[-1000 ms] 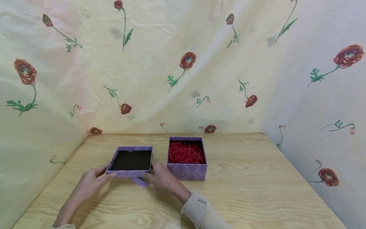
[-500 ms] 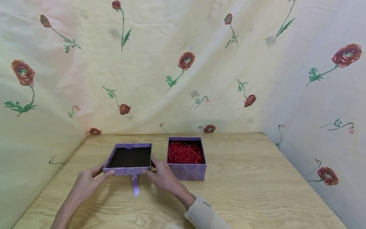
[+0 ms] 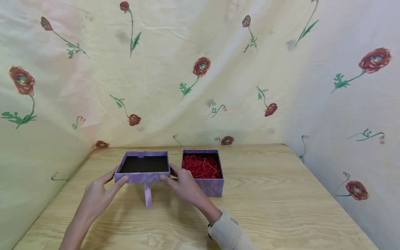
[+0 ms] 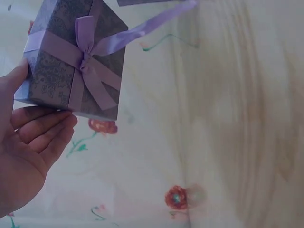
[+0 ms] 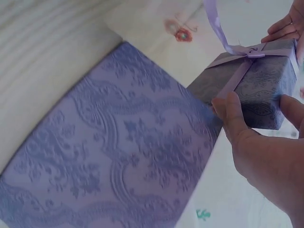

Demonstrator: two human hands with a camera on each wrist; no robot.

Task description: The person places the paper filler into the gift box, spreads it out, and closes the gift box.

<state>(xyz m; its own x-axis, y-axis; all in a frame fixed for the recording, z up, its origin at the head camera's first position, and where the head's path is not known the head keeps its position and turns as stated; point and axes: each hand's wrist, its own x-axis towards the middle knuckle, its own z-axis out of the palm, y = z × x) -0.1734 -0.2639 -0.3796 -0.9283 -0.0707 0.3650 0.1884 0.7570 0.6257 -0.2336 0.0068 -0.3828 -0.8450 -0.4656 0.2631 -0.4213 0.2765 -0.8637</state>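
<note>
Both hands hold a purple patterned box lid point(image 3: 142, 177) above the table, its black inside facing up. My left hand point(image 3: 93, 199) grips the lid's left side, thumb on the front wall. At the right front corner, my right hand point(image 3: 189, 187) pinches it with the thumb in front. A lilac ribbon point(image 3: 148, 196) hangs below; the left wrist view shows its bow point(image 4: 85, 61) tied across the lid's outer face. Close to the right hand stands the matching box point(image 3: 207, 185), filled with red shredded paper point(image 3: 201, 166). Its patterned wall point(image 5: 114, 128) fills much of the right wrist view.
A light wood-grain table point(image 3: 275, 201) carries the box near its back half. Cream cloth with red flowers point(image 3: 156, 69) hangs behind the table and along both sides.
Both hands have raised the lid and tipped it, so more of its front wall faces the head camera. The ribbon has swung down to hang below it. The box has stayed put.
</note>
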